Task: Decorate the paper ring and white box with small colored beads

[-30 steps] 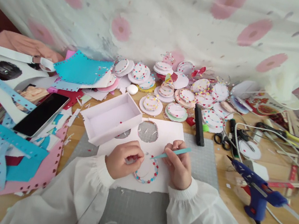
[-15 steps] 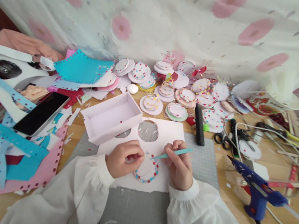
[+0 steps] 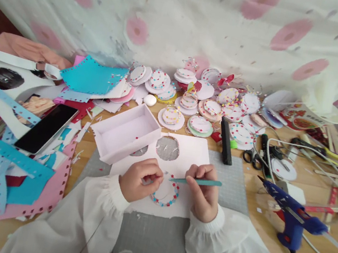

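My right hand [image 3: 204, 194] holds slim teal tweezers [image 3: 201, 181], their pointed end reaching left to the top of a ring of red and blue stars [image 3: 172, 199]. This ring edges a round white paper piece [image 3: 164, 191] lying on a white sheet [image 3: 195, 153]. On the left, my left hand [image 3: 141, 179] is closed, thumb and fingertips pinched together at the ring's upper left edge. Whatever sits between those fingertips is too small to make out. Behind the hands, the sheet has a round cut-out [image 3: 167, 148], with a grey cutting mat [image 3: 151, 245] underneath.
An open white box [image 3: 127, 132] stands at the sheet's upper left. Several star-trimmed discs [image 3: 200, 124] crowd the back. A blue glue gun [image 3: 294, 214], scissors [image 3: 252, 158] and a black stapler-like bar [image 3: 226, 141] lie right. Paper scraps [image 3: 19, 159] and a phone [image 3: 47, 128] lie left.
The tweezers have swung from a slant to nearly level, their rear end lower and farther right. My right hand has turned slightly with them. My left hand stays in place.
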Demonstrator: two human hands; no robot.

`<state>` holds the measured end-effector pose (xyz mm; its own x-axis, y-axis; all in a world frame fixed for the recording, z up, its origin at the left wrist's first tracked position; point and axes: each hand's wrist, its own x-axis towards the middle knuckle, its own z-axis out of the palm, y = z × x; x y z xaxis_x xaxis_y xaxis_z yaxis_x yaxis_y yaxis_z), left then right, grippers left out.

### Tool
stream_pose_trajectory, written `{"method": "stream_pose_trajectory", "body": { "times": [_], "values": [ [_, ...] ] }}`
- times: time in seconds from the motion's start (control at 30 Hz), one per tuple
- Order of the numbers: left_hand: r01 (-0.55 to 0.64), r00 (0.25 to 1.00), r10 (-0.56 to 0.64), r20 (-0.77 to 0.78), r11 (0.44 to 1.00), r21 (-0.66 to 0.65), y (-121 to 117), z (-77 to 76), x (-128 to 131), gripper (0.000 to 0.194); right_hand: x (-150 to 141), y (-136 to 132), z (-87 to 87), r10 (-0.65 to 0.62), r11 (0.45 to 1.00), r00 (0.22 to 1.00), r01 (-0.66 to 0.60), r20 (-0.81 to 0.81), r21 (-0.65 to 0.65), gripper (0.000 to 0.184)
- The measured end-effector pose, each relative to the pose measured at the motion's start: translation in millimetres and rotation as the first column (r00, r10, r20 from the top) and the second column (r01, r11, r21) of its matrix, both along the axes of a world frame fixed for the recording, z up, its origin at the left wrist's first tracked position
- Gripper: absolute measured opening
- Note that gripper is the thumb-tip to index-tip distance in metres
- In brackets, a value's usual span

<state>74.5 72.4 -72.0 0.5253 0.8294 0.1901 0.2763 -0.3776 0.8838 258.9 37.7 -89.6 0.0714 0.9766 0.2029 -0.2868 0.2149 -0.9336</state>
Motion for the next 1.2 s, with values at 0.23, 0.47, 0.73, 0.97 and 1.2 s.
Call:
{"method": "stream_pose_trajectory", "body": {
  "times": [0.23,0.47,0.73,0.97,1.2],
  "values": [
    [-0.005,1.000,0.005,0.014,1.000,0.017,1.0,-2.2,0.7,0.010,1.9,-2.1,-1.9,0.033,0.996,0.997,-0.039,0.069,0.085,0.015],
    [0.023,0.999,-0.023,0.022,1.000,0.016,1.2,-3.8,-1.5,0.009,2.0,0.1,-0.6,0.045,0.996,0.995,-0.052,0.093,0.076,0.014],
    [0.046,0.999,-0.046,0.027,0.999,0.005,1.1,-3.6,-2.6,0.011,9.7,2.1,-1.9,0.082,0.996,0.977,-0.089,0.195,0.023,0.009],
    [0.049,0.998,-0.048,0.043,0.999,-0.018,3.1,-1.7,-2.5,0.011,13.9,5.0,-2.4,0.072,0.997,0.973,-0.075,0.219,0.004,0.007],
    [-0.034,0.999,0.035,0.024,0.998,-0.058,4.7,1.1,-2.2,0.013,15.8,6.4,-3.0,0.062,0.997,0.989,-0.055,0.132,-0.060,0.011]
  ]
}}
